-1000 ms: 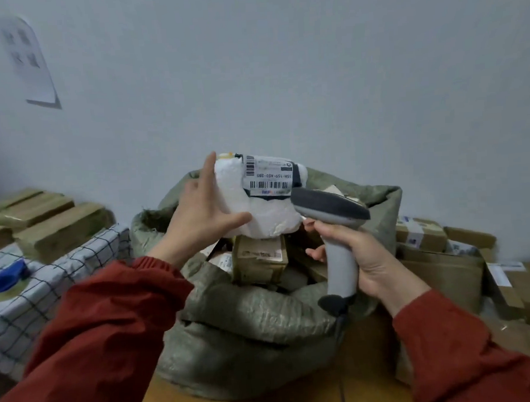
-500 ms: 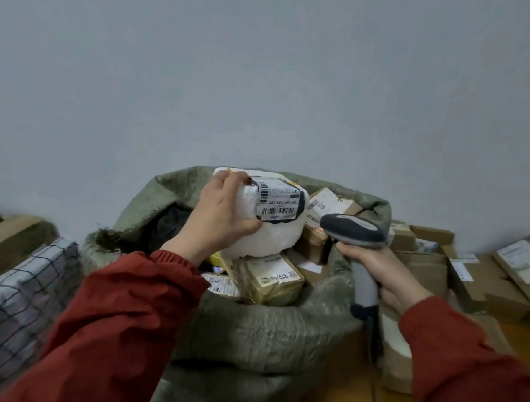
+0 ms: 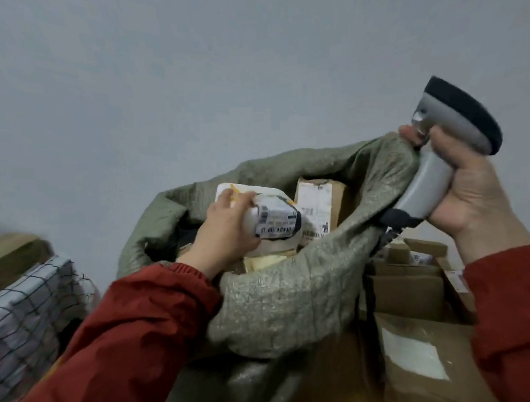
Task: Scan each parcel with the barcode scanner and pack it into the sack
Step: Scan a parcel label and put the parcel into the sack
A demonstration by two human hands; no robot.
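My left hand [image 3: 227, 233] grips a white padded parcel [image 3: 274, 222] with a barcode label and holds it inside the mouth of the green woven sack [image 3: 293, 291]. A brown box [image 3: 319, 207] with a label stands in the sack just behind the parcel. My right hand [image 3: 469, 190] grips the grey barcode scanner [image 3: 444, 136] by its handle, raised at the sack's right rim, with the rim cloth pinched against the handle. The scanner's black head points up and to the right, away from the parcel.
Several brown cardboard parcels [image 3: 415, 285] lie to the right of the sack, one with a white label [image 3: 413, 356]. A checked cloth bundle [image 3: 27, 321] and brown blocks [image 3: 8, 257] sit at the left. A plain grey wall stands behind.
My left hand has lowered the white parcel from above the sack down into its mouth. My right hand has lifted the scanner up and right, pulling the sack's rim with it.
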